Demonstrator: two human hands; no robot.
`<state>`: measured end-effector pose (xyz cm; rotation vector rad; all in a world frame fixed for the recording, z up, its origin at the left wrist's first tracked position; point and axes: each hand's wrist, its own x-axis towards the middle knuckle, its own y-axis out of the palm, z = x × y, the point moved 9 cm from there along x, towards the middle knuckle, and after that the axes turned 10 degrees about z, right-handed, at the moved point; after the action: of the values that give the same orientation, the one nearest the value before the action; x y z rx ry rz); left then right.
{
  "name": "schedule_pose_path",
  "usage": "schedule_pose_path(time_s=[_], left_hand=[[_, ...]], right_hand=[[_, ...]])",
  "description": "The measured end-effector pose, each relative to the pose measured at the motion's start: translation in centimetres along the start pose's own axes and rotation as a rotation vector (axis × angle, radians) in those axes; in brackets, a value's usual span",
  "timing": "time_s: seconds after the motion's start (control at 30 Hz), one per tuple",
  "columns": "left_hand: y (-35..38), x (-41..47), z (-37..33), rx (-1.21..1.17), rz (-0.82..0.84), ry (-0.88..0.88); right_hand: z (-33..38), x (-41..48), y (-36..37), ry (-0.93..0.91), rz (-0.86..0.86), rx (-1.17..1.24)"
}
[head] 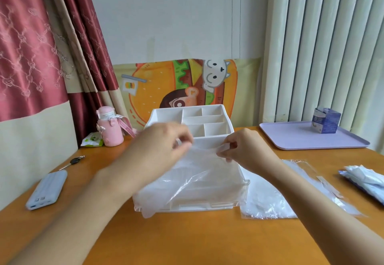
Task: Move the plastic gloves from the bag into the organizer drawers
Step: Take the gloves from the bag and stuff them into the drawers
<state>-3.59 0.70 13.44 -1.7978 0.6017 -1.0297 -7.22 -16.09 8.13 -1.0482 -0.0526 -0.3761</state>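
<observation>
A white organizer (207,119) with open top compartments and clear front drawers stands mid-table. In front of it hangs a thin translucent plastic glove (187,183), draped over the drawers. My left hand (164,146) pinches the glove's upper left edge. My right hand (239,148) pinches its upper right edge. Both hands hold it stretched just above the drawer fronts. The clear plastic bag (270,198) lies flat on the table to the right of the organizer.
A lilac tray (301,138) with a small blue box (326,120) sits at the back right. A pile of packets (365,179) lies at the right edge. A pink bottle (109,127), a key (73,162) and a power bank (46,190) lie on the left.
</observation>
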Motion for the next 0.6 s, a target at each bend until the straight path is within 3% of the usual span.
schedule_pose_path(time_s=[0.07,0.13,0.27,0.33,0.47,0.6], left_hand=[[4.1,0.5,-0.8,0.029,0.245,0.059],[7.0,0.8,-0.7,0.054,0.386,0.07],[8.9,1.1,1.9,0.027,0.514,-0.009],[9.6,1.0,3.0,-0.015,0.573,-0.035],[10.2,1.0,3.3,-0.041,0.629,-0.028],[10.5,1.2,2.7,-0.158,0.652,-0.012]], right_hand=[[0.1,0.0,-0.2,0.005,-0.03,-0.039],[0.2,-0.1,-0.5,0.017,-0.058,-0.067],[1.3,-1.1,-1.7,0.025,-0.132,-0.195],[3.1,-2.0,-2.4,-0.061,-0.174,-0.216],[6.3,-2.3,1.3,-0.276,0.106,-0.232],[4.5,-1.4,5.7,-0.174,0.456,-0.458]])
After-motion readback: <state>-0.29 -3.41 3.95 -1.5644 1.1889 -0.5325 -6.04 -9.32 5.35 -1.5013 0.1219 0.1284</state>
